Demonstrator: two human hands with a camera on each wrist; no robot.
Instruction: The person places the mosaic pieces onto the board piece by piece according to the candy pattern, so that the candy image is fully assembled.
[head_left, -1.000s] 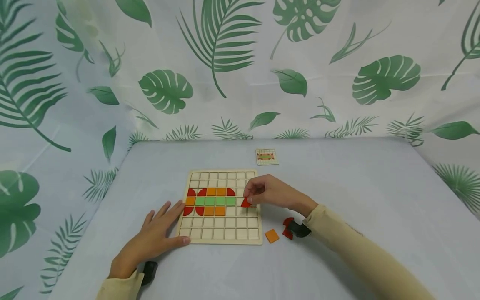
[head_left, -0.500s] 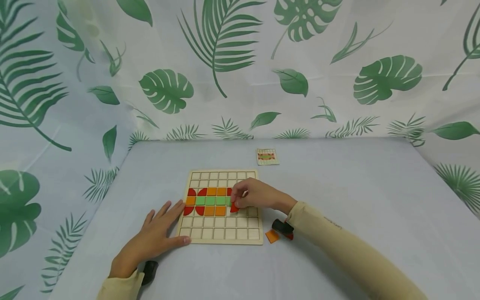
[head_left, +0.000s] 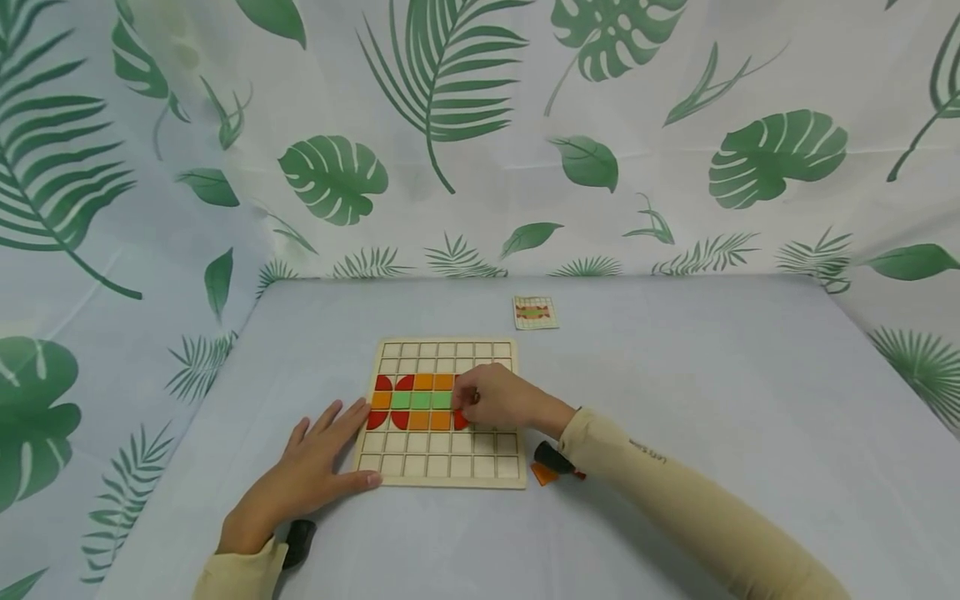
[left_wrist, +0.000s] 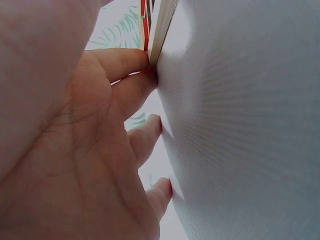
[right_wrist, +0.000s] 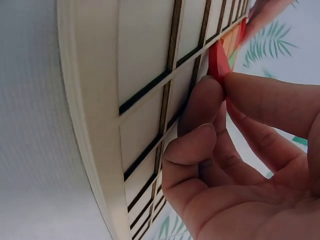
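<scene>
A wooden grid board (head_left: 442,483) lies on the table with red quarter-round, orange square and green square tiles in its middle rows. My right hand (head_left: 506,396) pinches a red quarter-round tile (head_left: 461,420) between thumb and finger, at the right end of the lower orange pair. In the right wrist view this red tile (right_wrist: 218,61) stands tilted against the grid, partly hidden by the fingertips. My left hand (head_left: 311,467) rests at the board's left edge with fingers spread. Its fingertips touch the board's side (left_wrist: 164,30) and the tabletop in the left wrist view.
A small pattern card (head_left: 536,312) lies behind the board. To the board's right, a loose orange square tile (head_left: 542,474) and a bit of red tile (head_left: 579,475) show beneath the black wrist camera (head_left: 553,457). Leaf-printed cloth (head_left: 465,208) hangs around the table.
My right hand has carried the red tile leftward over the board and down to the cell beside the lower orange tiles. The left hand has stayed in place.
</scene>
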